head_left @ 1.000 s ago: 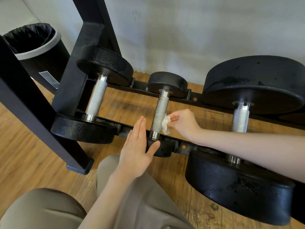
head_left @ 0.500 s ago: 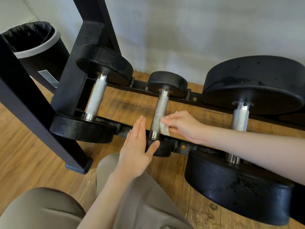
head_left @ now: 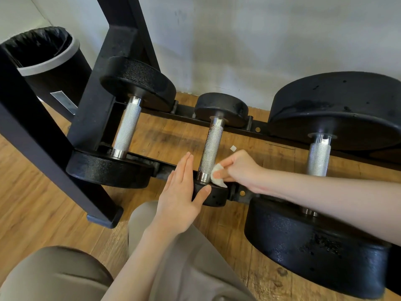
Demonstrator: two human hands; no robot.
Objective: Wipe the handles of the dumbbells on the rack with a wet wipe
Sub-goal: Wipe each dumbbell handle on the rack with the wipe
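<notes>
Bin with black liner stands at the upper left of the frame, behind the rack upright. Next along, the left dumbbell lies across the rails, its knurled handle untouched at this moment. At centre, my left hand is flat, fingers straight and together, the thumb resting on the near head of the small dumbbell to steady it; nothing is grasped. Just right of that handle, my right hand pinches the folded wet wipe and presses it against the lower end of the knurled bar, close to the collar. A small white scrap lies on the wooden floor beyond my knuckles. At the right of the frame the large dumbbell rests with its handle clear. Assessment: only the right face of the bar is in contact. To do this properly I should wrap the wipe round the handle, run it the full length up to the far collar, and roll the dumbbell with the steadying hand so the underside is covered.
</notes>
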